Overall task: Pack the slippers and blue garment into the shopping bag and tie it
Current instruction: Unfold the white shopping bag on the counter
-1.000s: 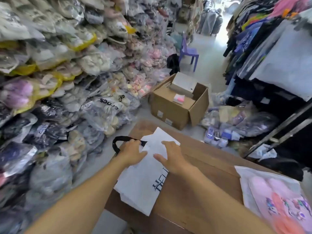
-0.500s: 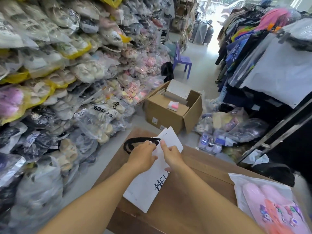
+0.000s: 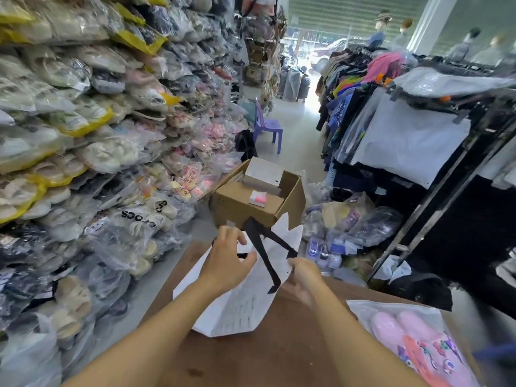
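Observation:
A white paper shopping bag (image 3: 237, 305) with black handles stands half raised on the brown cardboard surface (image 3: 279, 356). My left hand (image 3: 227, 256) grips its left top edge. My right hand (image 3: 303, 279) grips the right top edge, and the mouth is pulled apart between them. Pink slippers (image 3: 413, 344) in a clear plastic bag lie at the lower right of the surface. A blurred bit of blue (image 3: 499, 351) shows at the right edge; I cannot tell what it is.
An open cardboard box (image 3: 251, 202) sits on the floor just beyond the bag. Stacked bagged shoes (image 3: 83, 152) fill the left wall. A clothes rack (image 3: 418, 129) stands on the right. A purple plastic chair (image 3: 266, 125) is down the aisle.
The bag lay flat on the surface under both hands. Now it is lifted upright with its top edges drawn apart and its black handles swinging free. The view has tilted up.

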A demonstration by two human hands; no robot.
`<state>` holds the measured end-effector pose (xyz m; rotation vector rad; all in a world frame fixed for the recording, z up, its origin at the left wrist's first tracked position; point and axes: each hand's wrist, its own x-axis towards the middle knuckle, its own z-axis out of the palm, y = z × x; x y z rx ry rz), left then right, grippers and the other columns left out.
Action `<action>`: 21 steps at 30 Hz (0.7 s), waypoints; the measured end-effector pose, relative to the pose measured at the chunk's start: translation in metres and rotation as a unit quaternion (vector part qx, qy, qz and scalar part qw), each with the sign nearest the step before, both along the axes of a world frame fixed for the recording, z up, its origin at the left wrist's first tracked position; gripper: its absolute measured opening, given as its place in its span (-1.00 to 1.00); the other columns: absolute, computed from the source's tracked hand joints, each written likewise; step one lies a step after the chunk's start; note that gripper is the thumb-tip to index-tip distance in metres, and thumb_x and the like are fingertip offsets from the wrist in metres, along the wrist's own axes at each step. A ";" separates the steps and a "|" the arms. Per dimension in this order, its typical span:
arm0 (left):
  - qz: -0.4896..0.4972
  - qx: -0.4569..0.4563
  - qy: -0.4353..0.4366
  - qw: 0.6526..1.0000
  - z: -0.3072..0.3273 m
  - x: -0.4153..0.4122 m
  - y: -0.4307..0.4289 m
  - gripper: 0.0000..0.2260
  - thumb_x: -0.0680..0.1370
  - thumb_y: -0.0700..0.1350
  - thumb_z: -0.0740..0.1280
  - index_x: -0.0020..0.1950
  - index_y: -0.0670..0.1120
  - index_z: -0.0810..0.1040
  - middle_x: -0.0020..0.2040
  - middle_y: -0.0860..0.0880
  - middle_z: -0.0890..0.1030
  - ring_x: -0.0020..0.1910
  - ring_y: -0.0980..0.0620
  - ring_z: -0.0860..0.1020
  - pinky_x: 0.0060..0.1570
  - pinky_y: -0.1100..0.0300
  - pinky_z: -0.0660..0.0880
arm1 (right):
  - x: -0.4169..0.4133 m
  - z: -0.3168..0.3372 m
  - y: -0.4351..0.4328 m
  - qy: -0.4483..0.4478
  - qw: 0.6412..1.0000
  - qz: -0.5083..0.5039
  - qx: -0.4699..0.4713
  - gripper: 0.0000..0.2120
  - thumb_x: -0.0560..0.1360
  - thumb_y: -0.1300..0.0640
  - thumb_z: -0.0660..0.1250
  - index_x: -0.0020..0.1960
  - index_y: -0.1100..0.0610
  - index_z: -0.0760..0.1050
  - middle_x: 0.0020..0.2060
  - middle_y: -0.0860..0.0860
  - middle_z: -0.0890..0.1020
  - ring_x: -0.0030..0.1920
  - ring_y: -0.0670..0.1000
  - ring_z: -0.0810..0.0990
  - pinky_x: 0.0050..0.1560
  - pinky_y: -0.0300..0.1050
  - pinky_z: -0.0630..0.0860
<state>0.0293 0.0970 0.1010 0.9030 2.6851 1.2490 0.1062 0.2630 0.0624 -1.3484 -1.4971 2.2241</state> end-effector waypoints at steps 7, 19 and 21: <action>-0.131 -0.067 -0.151 0.978 0.003 0.010 0.018 -0.58 0.36 0.27 0.44 -0.16 0.03 0.31 -0.04 0.05 0.42 -0.13 0.13 0.45 -0.29 0.27 0.34 | 0.014 0.014 0.011 0.083 0.994 -0.044 -0.052 -0.67 0.59 0.38 0.17 0.32 0.23 0.43 0.02 0.22 0.68 -0.14 0.16 0.67 -0.30 0.01 0.65; -0.154 -0.048 -0.107 0.981 0.014 -0.003 0.033 -0.78 0.64 -0.23 0.10 -0.09 0.09 0.29 -0.26 -0.08 0.41 -0.35 -0.02 0.32 -0.36 0.14 0.26 | 0.030 0.024 0.026 0.228 0.965 -0.011 -0.133 -0.77 0.57 0.46 0.12 -0.03 0.16 0.38 -0.13 0.22 0.67 -0.19 0.18 0.68 -0.12 0.12 0.67; -0.153 -0.046 -0.077 0.984 0.017 -0.010 0.034 -0.70 0.64 -0.28 0.06 -0.05 0.09 0.45 -0.10 -0.05 0.54 -0.35 0.02 0.39 -0.36 0.22 0.31 | 0.031 0.025 0.027 0.244 0.958 -0.018 -0.151 -0.79 0.57 0.44 0.13 -0.03 0.17 0.41 -0.15 0.21 0.70 -0.17 0.18 0.69 -0.17 0.10 0.68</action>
